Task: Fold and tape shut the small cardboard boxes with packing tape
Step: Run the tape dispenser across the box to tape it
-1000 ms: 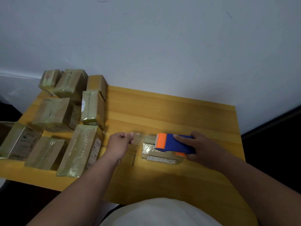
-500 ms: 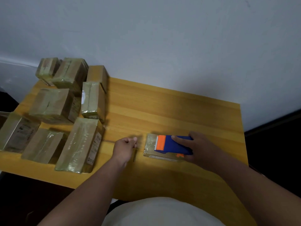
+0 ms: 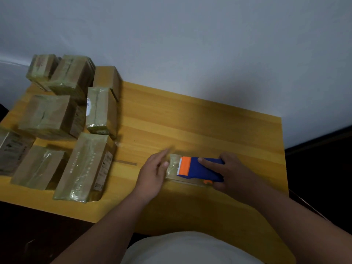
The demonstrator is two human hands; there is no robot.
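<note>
Wooden table [image 3: 209, 121] in front of me w/ a pile of taped boxes [image 3: 83, 164] stacked on the left side. Near the front edge lies the small flat box [image 3: 172, 168] I'm working on — glossy w/ tape, so prob. slick, light and a bit crushable; best held flat by its edges, not squeezed. My right hand [image 3: 234, 174] is wrapped round the blue-orange tape dispenser [image 3: 198, 169], index finger along its top, pressing it onto the box. My left hand [image 3: 154, 172] has fingers straight, holding nothing — resting at the box's left end, blurred.
</note>
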